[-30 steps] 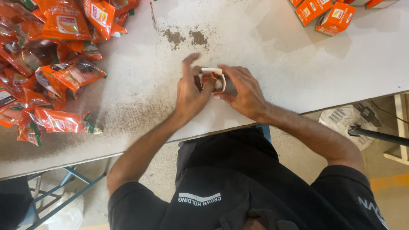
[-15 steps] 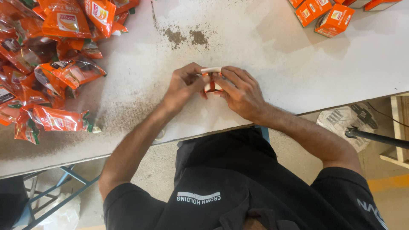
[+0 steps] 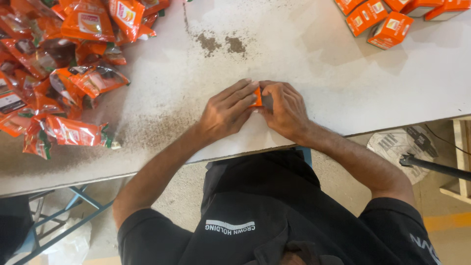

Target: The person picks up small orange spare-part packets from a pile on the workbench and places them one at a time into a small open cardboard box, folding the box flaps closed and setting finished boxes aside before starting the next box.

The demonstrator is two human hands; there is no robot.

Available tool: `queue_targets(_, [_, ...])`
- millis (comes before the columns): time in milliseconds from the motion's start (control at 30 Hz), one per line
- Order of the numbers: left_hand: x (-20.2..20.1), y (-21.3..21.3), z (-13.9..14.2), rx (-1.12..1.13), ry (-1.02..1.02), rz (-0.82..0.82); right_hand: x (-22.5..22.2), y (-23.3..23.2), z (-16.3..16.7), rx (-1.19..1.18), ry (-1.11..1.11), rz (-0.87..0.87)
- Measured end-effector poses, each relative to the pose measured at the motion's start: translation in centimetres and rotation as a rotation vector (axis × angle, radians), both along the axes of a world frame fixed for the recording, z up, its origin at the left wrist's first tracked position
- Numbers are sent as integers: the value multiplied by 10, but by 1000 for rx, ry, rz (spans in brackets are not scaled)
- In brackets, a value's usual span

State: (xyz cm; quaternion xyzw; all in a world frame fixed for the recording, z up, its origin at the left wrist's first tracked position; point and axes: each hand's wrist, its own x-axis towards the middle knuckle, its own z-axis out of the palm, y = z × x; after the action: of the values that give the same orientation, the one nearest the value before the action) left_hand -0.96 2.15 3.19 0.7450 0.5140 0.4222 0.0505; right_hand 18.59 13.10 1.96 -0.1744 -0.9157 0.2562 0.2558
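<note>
My left hand (image 3: 228, 109) and my right hand (image 3: 283, 107) press together on a small orange carton (image 3: 257, 97) that rests on the white table (image 3: 319, 73) near its front edge. Only an orange sliver of the carton shows between my fingers; the rest is hidden under both hands. Fingers of the two hands meet over its top.
A heap of orange foil sachets (image 3: 59, 68) covers the table's left side. Several small orange cartons (image 3: 390, 22) lie at the far right corner. Dark spilled powder (image 3: 221, 44) stains the surface beyond my hands. A printed paper (image 3: 400, 147) and a black rod (image 3: 436, 167) are on the floor at right.
The carton's white open flap, visible earlier between my fingers, is now covered. Both hands have closed flat over the carton and pressed it down on the table.
</note>
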Motion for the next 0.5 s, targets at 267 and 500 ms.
queue_targets(267, [-4, -8, -37, 19, 167, 4, 2, 4, -6, -6, 4, 17])
queue_targets(500, [-69, 2, 22, 186, 345, 78, 3, 27, -7, 194, 41, -59])
